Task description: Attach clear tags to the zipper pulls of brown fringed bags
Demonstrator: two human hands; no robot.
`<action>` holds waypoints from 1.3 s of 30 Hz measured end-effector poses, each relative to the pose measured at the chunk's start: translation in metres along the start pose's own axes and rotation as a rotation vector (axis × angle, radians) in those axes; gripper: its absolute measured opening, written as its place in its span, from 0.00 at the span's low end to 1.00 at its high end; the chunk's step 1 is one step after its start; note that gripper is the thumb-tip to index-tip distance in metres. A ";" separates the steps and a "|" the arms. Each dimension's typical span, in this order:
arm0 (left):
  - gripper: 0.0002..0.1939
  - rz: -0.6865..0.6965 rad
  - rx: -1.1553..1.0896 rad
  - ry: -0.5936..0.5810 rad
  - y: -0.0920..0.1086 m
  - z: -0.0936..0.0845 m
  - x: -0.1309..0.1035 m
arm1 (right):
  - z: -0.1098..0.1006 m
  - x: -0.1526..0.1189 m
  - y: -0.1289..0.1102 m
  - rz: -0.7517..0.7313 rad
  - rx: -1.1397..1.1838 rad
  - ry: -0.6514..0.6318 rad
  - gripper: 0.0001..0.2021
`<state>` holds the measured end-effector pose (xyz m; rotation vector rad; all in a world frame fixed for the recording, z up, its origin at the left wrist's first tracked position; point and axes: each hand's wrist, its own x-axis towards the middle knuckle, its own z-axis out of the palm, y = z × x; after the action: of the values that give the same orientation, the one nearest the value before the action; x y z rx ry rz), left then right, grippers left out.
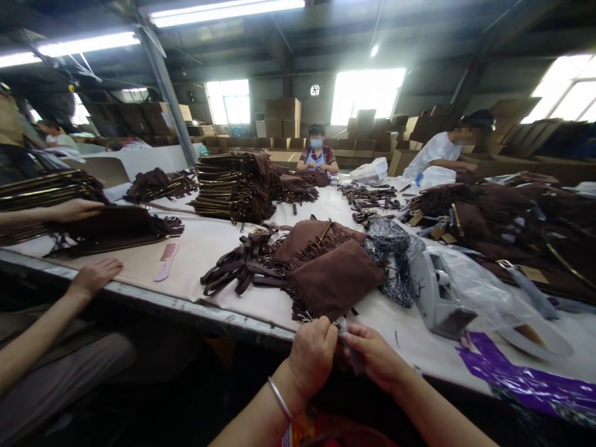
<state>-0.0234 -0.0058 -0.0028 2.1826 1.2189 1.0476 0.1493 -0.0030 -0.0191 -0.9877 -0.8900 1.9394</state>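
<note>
Your left hand point(313, 354) and right hand point(372, 355) met at the near edge of the counter point(195, 248), both grips pinched on a small dark strap piece point(350, 349) between them. Just beyond your fingers lay a brown fringed bag point(333, 279), with loose straps point(239, 267) beside it. A co-worker's hand point(95, 273) rested near a pink comb point(166, 261).

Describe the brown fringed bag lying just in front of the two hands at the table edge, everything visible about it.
The brown fringed bag lies flat on the pale table, tilted so one corner points toward the table edge. It looks like soft suede, dark brown, with a row of fringe along its upper left side. A second, similar bag lies partly beneath it, and dark straps sit to its left. The left hand and right hand work just at its near corner, pinching something small.
</note>
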 end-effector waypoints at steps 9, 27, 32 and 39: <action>0.10 -0.142 -0.113 0.119 -0.003 -0.003 -0.003 | -0.003 0.000 -0.001 0.018 -0.008 0.006 0.16; 0.07 0.264 0.384 -0.024 -0.001 -0.004 0.007 | -0.006 0.001 0.003 0.004 -0.002 -0.005 0.14; 0.09 0.116 0.425 0.039 -0.001 -0.001 0.000 | -0.003 0.001 0.001 -0.015 -0.005 -0.012 0.15; 0.08 -0.189 0.245 0.206 -0.005 0.010 -0.010 | -0.002 0.000 0.002 -0.037 -0.102 0.034 0.20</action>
<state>-0.0217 -0.0117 -0.0169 2.1195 1.6910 1.1143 0.1505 -0.0034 -0.0214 -1.0527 -0.9893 1.8567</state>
